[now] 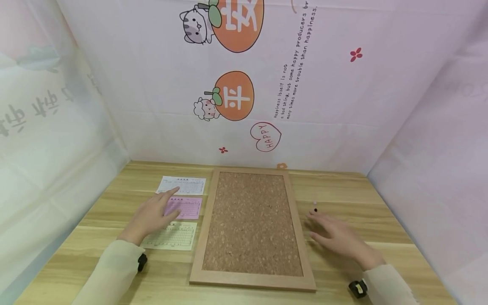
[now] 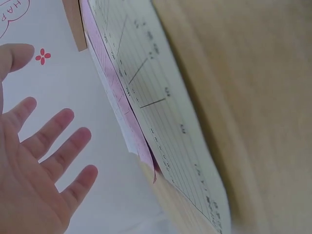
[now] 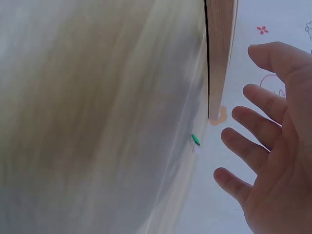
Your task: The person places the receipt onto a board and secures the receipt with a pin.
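A cork board in a light wooden frame lies flat on the table. Left of it are three printed paper slips: white, pink and pale yellow-green. My left hand hovers over the slips with fingers spread, holding nothing; the left wrist view shows this hand apart from the paper. On the board's other side my right hand is held with loose fingers and an empty palm. Near its fingertips are a small dark item and a pale one. A green pin-like piece appears in the right wrist view.
The wood-grain table extends to both sides of the board. White cloth printed with cartoon oranges hangs behind, and more cloth closes off the sides. A black strap piece sits at the right wrist.
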### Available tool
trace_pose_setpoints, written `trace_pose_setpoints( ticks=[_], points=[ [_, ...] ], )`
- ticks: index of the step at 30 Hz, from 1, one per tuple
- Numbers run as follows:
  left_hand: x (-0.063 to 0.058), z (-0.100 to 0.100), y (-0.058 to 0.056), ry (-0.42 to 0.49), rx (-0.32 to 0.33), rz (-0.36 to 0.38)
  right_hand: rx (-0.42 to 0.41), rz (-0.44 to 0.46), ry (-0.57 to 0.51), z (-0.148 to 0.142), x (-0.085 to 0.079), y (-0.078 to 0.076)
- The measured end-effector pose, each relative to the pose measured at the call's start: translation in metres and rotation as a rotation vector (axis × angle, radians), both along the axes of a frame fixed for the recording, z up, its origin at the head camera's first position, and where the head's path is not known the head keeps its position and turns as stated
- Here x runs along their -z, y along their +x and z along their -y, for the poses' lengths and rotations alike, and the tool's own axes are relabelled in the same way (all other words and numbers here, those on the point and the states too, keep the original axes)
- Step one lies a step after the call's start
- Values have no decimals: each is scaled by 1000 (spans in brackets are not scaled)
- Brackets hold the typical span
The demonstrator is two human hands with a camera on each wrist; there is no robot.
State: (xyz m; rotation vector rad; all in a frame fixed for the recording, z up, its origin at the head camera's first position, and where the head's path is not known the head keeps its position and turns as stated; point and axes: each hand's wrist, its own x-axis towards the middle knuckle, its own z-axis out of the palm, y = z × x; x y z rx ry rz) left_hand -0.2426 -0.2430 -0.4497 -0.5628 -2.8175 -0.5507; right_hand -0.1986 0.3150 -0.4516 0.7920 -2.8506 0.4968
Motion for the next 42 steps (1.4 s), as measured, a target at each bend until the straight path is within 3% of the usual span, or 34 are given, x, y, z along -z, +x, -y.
trace_pose_setpoints(
  ticks=[12, 20, 31, 42],
  points=[
    [-4, 0, -6, 70, 9, 51, -88, -1, -29, 13, 6, -3],
    [-10, -1, -15, 155, 13, 106, -96, 41, -48, 21, 6, -2],
    [-9, 3, -36, 290, -4, 157, -98, 129, -39, 23, 6, -1],
    [-21, 11, -48, 400, -86, 241, -113, 154, -52, 27, 3, -1]
  ],
)
